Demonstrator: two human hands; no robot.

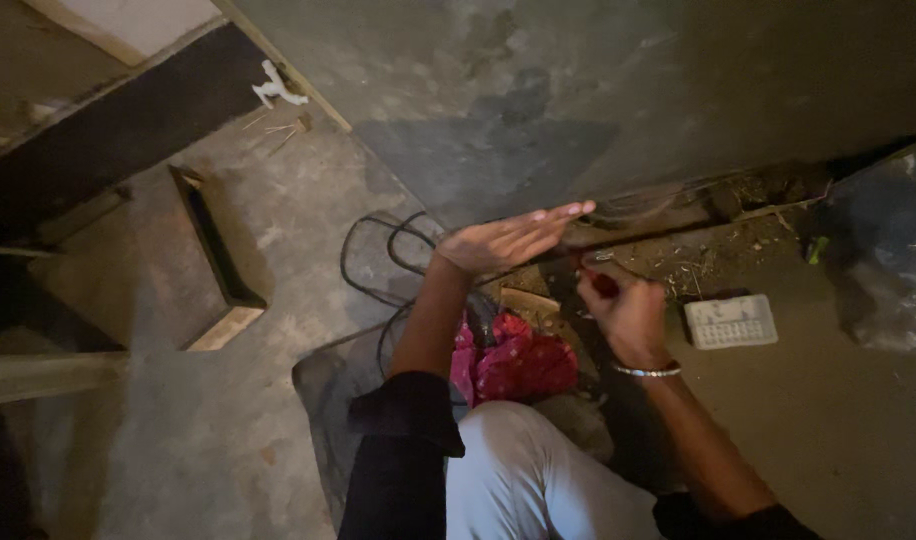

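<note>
Pale trousers over a bent knee [523, 480] are filling the bottom edge, with dark sleeves running out of frame on both sides. Just beyond the knee, a pink and red patterned cloth [513, 362] is lying crumpled on the concrete floor [228, 420], partly hidden behind the left forearm. The right hand [628, 312], wearing a silver bangle [648, 371], is curling tightly around a red-handled tool [600, 280]; its metal tip is too dim to identify. The left hand [508, 240] is hovering flat with fingers spread wide, holding nothing. A small white keypad-like object [731, 321] is lying near the right hand. Black cable [378, 262] is looping behind the left wrist. Farther off, a debris-filled gap [718, 215] is running along the grey wall [578, 90].
</note>
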